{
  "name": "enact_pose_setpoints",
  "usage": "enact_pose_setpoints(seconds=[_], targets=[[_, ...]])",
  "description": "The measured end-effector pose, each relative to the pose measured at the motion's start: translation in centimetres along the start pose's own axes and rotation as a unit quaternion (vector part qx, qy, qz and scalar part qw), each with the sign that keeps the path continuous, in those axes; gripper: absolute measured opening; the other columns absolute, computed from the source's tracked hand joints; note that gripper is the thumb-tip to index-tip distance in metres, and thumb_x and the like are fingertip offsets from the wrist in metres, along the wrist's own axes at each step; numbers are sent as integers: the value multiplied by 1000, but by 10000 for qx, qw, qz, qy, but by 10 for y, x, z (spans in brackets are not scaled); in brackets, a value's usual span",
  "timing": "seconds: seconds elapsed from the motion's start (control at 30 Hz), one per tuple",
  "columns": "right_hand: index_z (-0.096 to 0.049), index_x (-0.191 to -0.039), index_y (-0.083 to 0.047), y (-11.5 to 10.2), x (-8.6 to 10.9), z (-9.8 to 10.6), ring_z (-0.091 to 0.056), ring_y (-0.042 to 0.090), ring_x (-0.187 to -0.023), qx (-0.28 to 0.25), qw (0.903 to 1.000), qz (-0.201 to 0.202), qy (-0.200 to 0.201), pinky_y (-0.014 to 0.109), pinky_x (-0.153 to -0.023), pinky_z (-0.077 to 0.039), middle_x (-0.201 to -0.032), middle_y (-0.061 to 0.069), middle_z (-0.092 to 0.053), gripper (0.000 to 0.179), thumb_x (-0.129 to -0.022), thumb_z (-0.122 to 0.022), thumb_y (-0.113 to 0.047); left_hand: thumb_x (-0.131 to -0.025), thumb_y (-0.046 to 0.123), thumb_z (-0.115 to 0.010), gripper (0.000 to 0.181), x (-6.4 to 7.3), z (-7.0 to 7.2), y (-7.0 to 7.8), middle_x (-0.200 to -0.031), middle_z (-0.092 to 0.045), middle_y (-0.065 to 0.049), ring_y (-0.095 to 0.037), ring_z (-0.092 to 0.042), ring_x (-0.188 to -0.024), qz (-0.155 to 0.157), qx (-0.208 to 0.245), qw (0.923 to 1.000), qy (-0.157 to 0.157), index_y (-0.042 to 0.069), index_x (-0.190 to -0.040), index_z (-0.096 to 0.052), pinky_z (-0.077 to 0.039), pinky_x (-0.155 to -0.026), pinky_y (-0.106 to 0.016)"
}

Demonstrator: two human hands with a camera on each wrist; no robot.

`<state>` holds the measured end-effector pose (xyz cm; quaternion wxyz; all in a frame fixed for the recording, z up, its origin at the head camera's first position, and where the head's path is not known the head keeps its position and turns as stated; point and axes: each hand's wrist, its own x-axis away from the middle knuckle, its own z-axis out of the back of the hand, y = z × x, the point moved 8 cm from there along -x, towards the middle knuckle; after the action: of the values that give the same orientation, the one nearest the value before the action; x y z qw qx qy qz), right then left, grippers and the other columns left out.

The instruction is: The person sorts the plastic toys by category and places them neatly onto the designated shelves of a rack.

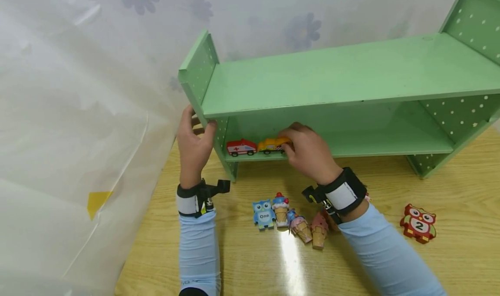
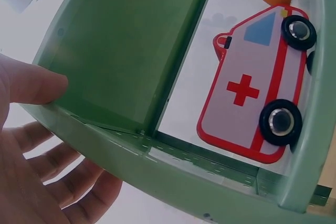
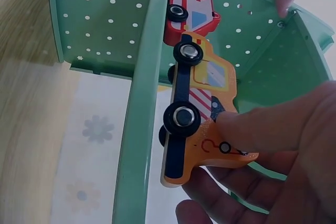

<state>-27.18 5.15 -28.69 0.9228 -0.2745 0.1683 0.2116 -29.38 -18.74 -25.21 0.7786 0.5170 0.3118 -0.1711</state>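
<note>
My right hand (image 1: 310,152) pinches an orange toy tow truck (image 1: 268,146) by its rear, the thumb on the side with the printed hook. The truck stands at the lower board of a green shelf (image 1: 343,77), nose toward a red and white toy ambulance (image 1: 241,147). In the right wrist view, the tow truck's (image 3: 202,95) black wheels face the shelf's front edge. The ambulance (image 2: 247,85) stands at the left end of that board. My left hand (image 1: 195,146) holds the shelf's left side panel, thumb at the front and fingers round the outside.
On the wooden table before the shelf lie a blue owl piece (image 1: 264,215) marked One and several toy ice cream cones (image 1: 300,227). A red owl piece (image 1: 419,223) marked 2 lies farther right. White sheeting (image 1: 70,126) hangs at left and behind.
</note>
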Motion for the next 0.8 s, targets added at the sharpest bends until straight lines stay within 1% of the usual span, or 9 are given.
enact_pose_setpoints(seconds=[0.27, 0.37, 0.47, 0.57, 0.6, 0.7, 0.8], targets=[[-70, -115, -1, 2, 1, -2, -64, 31, -92, 132, 9999, 25, -3, 44, -75, -55, -110, 19, -68, 25, -93, -61, -6, -94, 13, -61, 48, -1, -2, 2, -134, -59, -10, -27, -65, -104, -127, -29, 9999, -27, 11, -141, -52, -55, -79, -40], [-68, -120, 0, 3, 2, -1, -63, 34, -94, 105, 9999, -3, 34, 45, -75, -55, -115, 22, -65, 28, -93, -62, -8, -94, 13, -61, 48, -1, -2, 2, -134, -59, -11, -27, -65, -103, -141, -13, 9999, -16, 11, -141, -52, -55, -78, -40], [-64, -124, 0, 3, 3, 3, -61, 38, -104, 49, 9999, 30, 155, 51, -89, -52, -121, 24, -61, 33, -92, -61, -7, -94, 12, -61, 48, -1, -2, 2, -134, -59, -11, -27, -65, -103, -142, 10, 9999, -7, 10, -141, -52, -55, -78, -41], [-62, -125, 2, 2, 8, 11, -57, 41, -115, 59, 9992, 186, 362, 57, -104, -43, -124, 25, -60, 34, -92, -60, -5, -94, 13, -61, 48, -1, -1, 1, -134, -59, -11, -26, -64, -103, -95, 39, 9999, -8, 11, -141, -52, -55, -78, -41], [-62, -124, 2, 1, 10, 14, -56, 41, -116, 60, 9986, 263, 450, 57, -107, -40, -123, 25, -61, 34, -91, -60, -4, -94, 13, -61, 49, -1, -1, 1, -134, -58, -11, -26, -63, -104, -77, 42, 10000, -6, 11, -141, -52, -55, -79, -41], [-63, -122, 2, 0, 22, 26, -55, 41, -116, 148, 9963, 452, 709, 58, -107, -38, -119, 24, -62, 32, -90, -63, -4, -94, 14, -61, 49, 0, 0, 0, -133, -58, -11, -26, -63, -104, -22, 42, 10000, 13, 11, -141, -51, -55, -81, -43], [-64, -119, 1, 4, 38, 40, -54, 41, -114, 235, 9944, 514, 893, 57, -104, -37, -118, 23, -63, 31, -89, -66, -3, -94, 14, -60, 48, 1, 0, -1, -132, -58, -12, -25, -63, -104, -5, 30, 10000, 17, 11, -141, -52, -55, -82, -44]])
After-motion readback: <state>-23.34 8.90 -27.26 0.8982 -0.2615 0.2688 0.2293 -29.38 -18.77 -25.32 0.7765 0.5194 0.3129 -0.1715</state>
